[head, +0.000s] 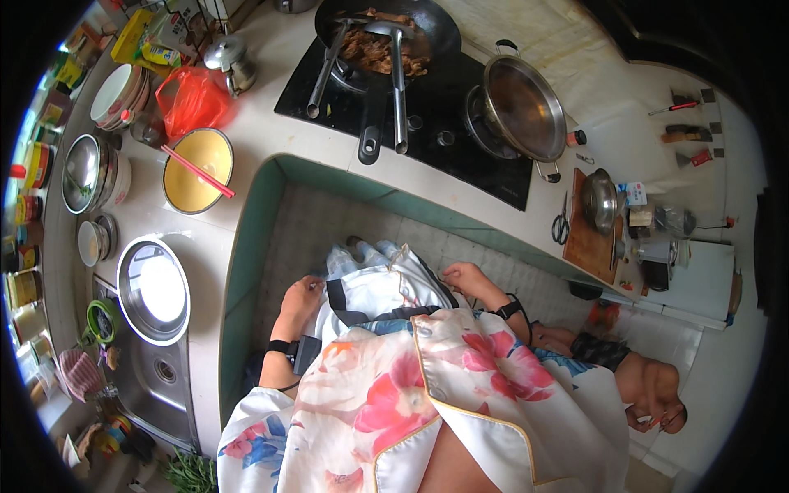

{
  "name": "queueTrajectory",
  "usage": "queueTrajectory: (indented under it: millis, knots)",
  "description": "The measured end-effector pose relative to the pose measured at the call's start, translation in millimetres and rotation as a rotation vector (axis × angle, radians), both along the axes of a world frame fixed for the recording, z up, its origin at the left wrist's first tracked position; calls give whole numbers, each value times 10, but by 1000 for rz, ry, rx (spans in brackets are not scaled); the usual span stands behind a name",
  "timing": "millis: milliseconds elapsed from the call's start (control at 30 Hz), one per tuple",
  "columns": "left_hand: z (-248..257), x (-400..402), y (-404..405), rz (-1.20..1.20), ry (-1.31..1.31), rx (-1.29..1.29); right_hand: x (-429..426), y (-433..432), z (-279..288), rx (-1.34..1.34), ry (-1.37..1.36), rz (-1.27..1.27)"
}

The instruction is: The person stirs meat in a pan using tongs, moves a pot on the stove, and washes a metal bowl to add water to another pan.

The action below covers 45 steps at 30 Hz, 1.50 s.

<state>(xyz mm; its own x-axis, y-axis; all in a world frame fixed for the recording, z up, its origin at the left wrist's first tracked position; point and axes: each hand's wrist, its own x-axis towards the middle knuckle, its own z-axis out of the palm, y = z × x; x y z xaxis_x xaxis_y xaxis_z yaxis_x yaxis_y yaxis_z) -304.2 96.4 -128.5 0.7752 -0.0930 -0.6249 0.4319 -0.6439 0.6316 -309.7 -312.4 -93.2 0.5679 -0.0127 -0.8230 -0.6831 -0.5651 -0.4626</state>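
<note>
My left hand (303,300) hangs low beside the white garment (376,289) at my waist, its fingers bent near the cloth. My right hand (466,278) is on the garment's other side, fingers curled; whether either hand pinches the cloth is unclear. Ahead, a black wok (447,31) with browned pieces of food (370,52) stands on the black gas hob (425,101). A metal spatula (397,92) and another long-handled metal utensil (328,74) rest across it. To its right, a steel two-handled pan (524,108) holds brownish liquid.
A yellow bowl (200,166) with red chopsticks (197,171) and a steel basin (154,289) stand left, by the sink (163,370). Scissors (561,225) and a wooden board (579,246) lie right. A person (644,382) is behind at the right.
</note>
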Motion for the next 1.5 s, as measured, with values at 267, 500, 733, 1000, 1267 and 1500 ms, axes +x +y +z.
queueTrajectory:
  millis: [267,500,733,1000,1267,1500]
  knots:
    - [-61,-36,28,11,10,10,12,24,24,26,8,-1]
    - [-133,-63,49,8,11,20,51,77,62,-20,20,31]
    - [-110,-71,37,70,79,8,74,111,98,-20,0,-13]
    - [-172,-133,81,62,64,4,79,82,4,-44,-51,-3]
    - [-217,-179,107,116,73,-10,174,121,-20,-91,-59,79]
    - [-233,-232,114,172,102,-28,220,145,-29,-101,-38,101]
